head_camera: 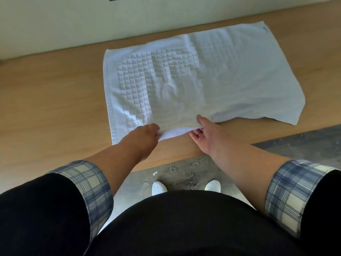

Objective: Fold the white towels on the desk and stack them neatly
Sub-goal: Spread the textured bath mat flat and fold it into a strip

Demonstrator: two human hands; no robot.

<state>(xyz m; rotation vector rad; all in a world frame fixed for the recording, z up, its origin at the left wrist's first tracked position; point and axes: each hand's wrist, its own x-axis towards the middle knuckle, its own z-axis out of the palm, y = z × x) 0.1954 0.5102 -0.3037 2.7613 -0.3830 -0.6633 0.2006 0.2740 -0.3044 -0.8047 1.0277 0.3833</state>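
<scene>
While the white towel (184, 80) lies spread flat on the tabletop (46, 100), both hands work at its 6 o'clock edge. The left hand (145, 134) grips that edge with fingers curled round it. The right hand (204, 134) pinches it, thumb on top and fingers beneath. Between them the edge is raised off the wood. Judgement: the paired grip is set to carry it toward 12 o'clock for the first fold. No folded stack is in view.

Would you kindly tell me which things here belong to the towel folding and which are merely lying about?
Belonging to the job: white checked-weave cloth towel; light wooden desk; left hand and right hand, pinching its near edge.
Lying about: small white scrap on grey floor.
</scene>
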